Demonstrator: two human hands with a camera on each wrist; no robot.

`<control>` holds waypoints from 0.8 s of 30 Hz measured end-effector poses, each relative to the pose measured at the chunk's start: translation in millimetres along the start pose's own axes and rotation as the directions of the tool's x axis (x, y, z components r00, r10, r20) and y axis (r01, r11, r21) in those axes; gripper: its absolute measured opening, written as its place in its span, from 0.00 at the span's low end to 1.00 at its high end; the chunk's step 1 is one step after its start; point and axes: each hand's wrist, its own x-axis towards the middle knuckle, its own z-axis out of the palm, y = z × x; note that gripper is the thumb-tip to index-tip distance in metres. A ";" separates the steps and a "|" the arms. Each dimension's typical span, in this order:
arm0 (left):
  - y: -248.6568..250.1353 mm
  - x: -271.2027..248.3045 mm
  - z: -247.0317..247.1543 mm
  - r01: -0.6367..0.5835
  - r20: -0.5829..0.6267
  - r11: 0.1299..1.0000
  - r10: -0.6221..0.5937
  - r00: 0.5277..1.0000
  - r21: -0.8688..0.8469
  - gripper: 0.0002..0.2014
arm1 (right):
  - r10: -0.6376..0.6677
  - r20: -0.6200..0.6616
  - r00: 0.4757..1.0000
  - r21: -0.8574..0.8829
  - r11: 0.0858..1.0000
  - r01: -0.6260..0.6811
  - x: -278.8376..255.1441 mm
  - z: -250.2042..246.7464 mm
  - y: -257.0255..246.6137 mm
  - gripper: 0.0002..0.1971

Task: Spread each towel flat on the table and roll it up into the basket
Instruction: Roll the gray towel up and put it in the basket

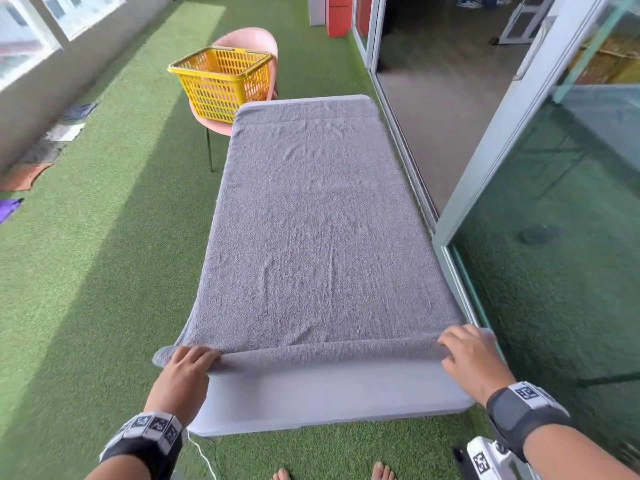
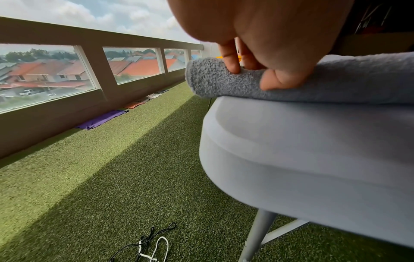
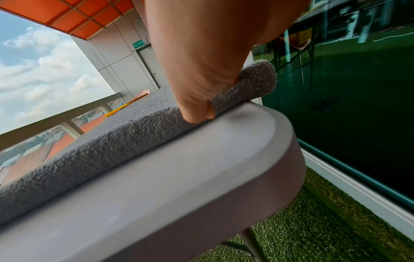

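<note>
A grey terry towel (image 1: pixel 311 220) lay spread flat along nearly the whole length of the pale folding table (image 1: pixel 329 396), its far hem reaching the far edge. At the near end the towel had been turned over into 1 narrow roll (image 1: pixel 325 351) running across the table's width, with a strip of bare tabletop showing between that roll and the person.

The left hand (image 1: pixel 185 370) gripped the left end of the roll, fingers curled over the top and thumb pressed against its near side; the left wrist view showed that end (image 2: pixel 208 78) jutting just past the table's corner. The right hand (image 1: pixel 469 355) grasped the right end the same way, thumb tucked against the cloth where it met the tabletop (image 3: pixel 201 113). The right fingers themselves were hidden behind the palm in the wrist view, so they probably wrapped over the roll.

A yellow plastic basket (image 1: pixel 221 81) stood on a pink chair (image 1: pixel 252 39) just beyond the table's far left corner, well apart from both hands. I could not tell whether it held anything. Several cloths (image 1: pixel 20 174) lay on the artificial grass along the wall at left, 1 of them purple (image 2: pixel 103 119).
</note>
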 end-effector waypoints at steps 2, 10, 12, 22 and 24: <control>-0.6 -1.5 -1.0 -0.010 0.044 1.000 0.009 0.999 0.014 0.26 | -0.006 0.011 1.000 -0.045 0.999 0.006 -1.8 0.4 1.5 0.17; 4.4 -6.3 -12.7 0.030 0.145 0.992 -0.047 0.988 0.121 0.08 | -0.024 0.150 0.988 0.007 1.000 0.023 1.8 -11.4 3.2 0.07; 4.7 -10.0 -13.0 0.023 0.125 0.991 -0.039 0.991 0.130 0.06 | -0.008 0.185 0.983 0.041 0.999 0.000 1.3 -12.3 4.5 0.10; 7.7 8.7 -9.6 0.133 0.060 0.990 -0.130 0.990 -0.051 0.09 | 0.074 0.061 0.995 0.134 0.988 -0.082 16.9 -21.6 -5.9 0.07; 5.8 10.8 -6.1 0.123 0.028 0.988 -0.121 0.992 -0.090 0.09 | 0.089 0.016 0.996 0.124 0.988 -0.090 16.6 -17.5 -7.6 0.08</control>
